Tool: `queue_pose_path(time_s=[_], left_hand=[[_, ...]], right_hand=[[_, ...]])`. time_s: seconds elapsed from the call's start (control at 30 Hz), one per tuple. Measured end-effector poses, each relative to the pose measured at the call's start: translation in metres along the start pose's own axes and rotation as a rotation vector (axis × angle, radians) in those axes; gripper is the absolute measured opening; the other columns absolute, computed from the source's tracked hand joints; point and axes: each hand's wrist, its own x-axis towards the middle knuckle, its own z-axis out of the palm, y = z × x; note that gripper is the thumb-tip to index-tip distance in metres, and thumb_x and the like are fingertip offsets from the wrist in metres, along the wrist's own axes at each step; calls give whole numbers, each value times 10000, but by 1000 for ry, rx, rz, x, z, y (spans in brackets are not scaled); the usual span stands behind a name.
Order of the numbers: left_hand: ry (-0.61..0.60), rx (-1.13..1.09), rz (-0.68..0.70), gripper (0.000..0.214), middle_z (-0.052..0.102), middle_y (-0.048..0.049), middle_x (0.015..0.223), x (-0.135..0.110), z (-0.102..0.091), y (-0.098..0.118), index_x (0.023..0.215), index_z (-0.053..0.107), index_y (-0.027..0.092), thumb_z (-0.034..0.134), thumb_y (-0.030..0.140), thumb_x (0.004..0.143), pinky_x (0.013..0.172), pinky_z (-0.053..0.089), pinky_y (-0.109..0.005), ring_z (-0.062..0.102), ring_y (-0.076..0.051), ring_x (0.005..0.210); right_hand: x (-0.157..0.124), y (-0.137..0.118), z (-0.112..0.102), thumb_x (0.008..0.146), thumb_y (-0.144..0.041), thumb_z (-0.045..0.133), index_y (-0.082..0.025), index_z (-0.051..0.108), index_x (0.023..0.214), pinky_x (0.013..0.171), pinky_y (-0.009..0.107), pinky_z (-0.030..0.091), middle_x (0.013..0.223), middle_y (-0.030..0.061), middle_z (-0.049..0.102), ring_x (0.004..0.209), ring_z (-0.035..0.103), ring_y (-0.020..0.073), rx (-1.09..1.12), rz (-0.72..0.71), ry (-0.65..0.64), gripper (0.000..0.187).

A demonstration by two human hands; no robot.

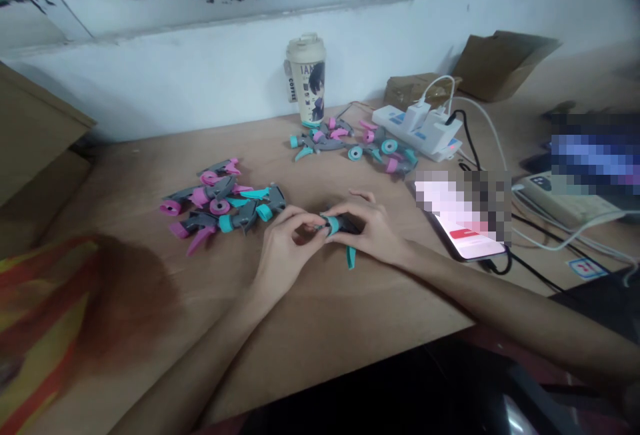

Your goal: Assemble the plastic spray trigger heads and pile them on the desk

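Teal-collared spray head (pixel 332 225), held sideways between two hands above the brown tabletop (pixel 310 331).

Its grey body sits in the right hand (pixel 375 225), fingers and thumb wrapped round it, apparently for steadiness; the left hand (pixel 286 245) closes thumb and forefinger on the collar end, which likely faces that way for easy reach. Whether they pinch a smaller part, I cannot tell. A flat teal trigger (pixel 351 257) hangs below. Smooth, plastic-looking pink-and-teal heads lie loosely in a left heap (pixel 223 188) and a far heap (pixel 325 144).

Cream, lidded, cylindrical tumbler (pixel 303 81): dark letters "IA", remainder unclear. Pale narrow tag (pixel 291 88) at tumbler's side: "COFFEE", running vertically.
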Motion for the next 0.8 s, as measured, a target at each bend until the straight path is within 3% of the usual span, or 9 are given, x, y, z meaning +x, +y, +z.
queue_pose_path(time_s=[0.33,0.53,0.8], left_hand=[[-180,40,91,80,507,-2,840,7,-14,1,824,659,218,581,207,817,579,459,-194,533,-90,696],[-64,90,63,35,535,7,772,5,-10,2,788,627,193,603,216,796,533,436,-190,527,-93,653],[-61,91,177,152,512,-17,824,-2,-9,4,894,675,214,529,219,853,574,455,-219,526,-107,700]], right_hand=[[-2,1,0,753,-395,674,-251,606,944,1045,417,253,910,-25,706,869,656,160,4,-11,-38,249],[0,0,-1,722,-422,696,-270,633,963,1034,429,262,904,-23,713,877,657,171,-22,19,26,291],[1,1,-4,724,-397,702,-282,628,954,1031,439,282,942,-23,713,885,659,179,-29,53,75,267]])
